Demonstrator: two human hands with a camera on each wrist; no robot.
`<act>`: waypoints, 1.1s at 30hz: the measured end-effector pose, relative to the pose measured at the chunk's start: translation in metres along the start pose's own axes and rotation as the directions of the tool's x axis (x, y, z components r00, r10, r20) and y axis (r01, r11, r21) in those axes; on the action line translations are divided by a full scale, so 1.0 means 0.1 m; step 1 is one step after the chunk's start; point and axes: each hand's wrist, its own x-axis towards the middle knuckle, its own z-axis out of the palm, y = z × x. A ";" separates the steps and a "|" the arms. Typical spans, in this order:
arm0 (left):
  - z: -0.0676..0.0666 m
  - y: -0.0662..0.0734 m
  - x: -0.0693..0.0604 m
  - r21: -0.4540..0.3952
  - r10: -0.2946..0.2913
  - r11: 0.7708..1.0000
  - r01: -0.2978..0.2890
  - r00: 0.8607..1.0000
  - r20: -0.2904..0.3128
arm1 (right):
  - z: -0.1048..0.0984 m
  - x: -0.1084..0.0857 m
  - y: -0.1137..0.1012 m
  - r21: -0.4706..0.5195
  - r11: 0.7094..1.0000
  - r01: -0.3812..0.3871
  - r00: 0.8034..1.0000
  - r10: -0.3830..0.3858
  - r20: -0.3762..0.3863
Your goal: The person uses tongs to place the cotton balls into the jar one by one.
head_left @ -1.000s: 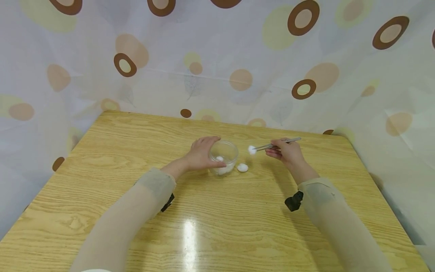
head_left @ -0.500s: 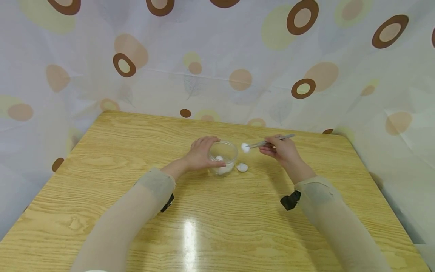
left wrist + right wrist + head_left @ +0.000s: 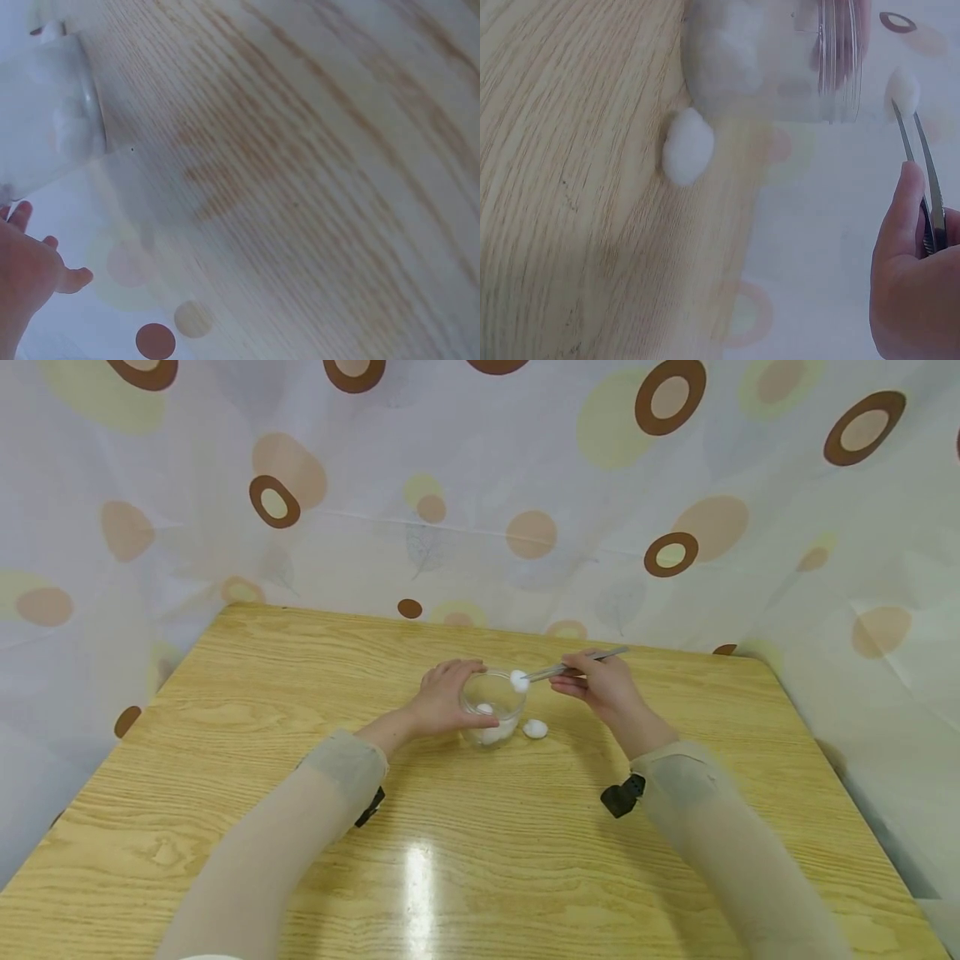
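Observation:
My left hand [image 3: 444,700] grips a clear, round jar [image 3: 492,693] from its left side, thumb in front and fingers behind. White cotton balls [image 3: 731,52] lie in the bottom of the jar. My right hand [image 3: 606,687] pinches metal tweezers [image 3: 558,669]. Between the tweezer tips is one cotton ball [image 3: 903,91], held at the jar's right rim, just above it. Another cotton ball [image 3: 535,728] rests on the table, close to the right of the jar's base. In the left wrist view, only part of the jar [image 3: 49,112] shows.
A wood-grain table [image 3: 315,660] lies under everything. Behind it and at both sides hangs a pale curtain [image 3: 480,468] with brown and yellow dots. Each wrist carries a black device [image 3: 622,796].
My right hand has moved left with the tweezers, bringing the pinched cotton ball from right of the jar to its rim. The left hand and jar have stayed in place.

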 end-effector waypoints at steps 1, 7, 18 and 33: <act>0.00 0.00 0.00 -0.003 -0.001 1.000 0.001 1.000 0.000 | 0.02 0.01 0.00 -0.005 1.000 0.001 1.000 -0.001 0.002; 0.01 -0.01 0.02 -0.007 0.004 1.000 -0.004 1.000 -0.009 | 0.12 0.06 0.03 -0.023 1.000 -0.001 1.000 0.001 0.001; 0.02 -0.02 0.03 -0.013 -0.004 1.000 0.004 1.000 -0.006 | 0.23 0.09 0.07 -0.061 0.998 0.005 1.000 -0.004 0.006; 0.01 -0.01 0.02 -0.016 -0.011 1.000 0.011 1.000 0.006 | 0.23 0.10 0.11 -0.100 0.995 0.008 1.000 -0.007 0.008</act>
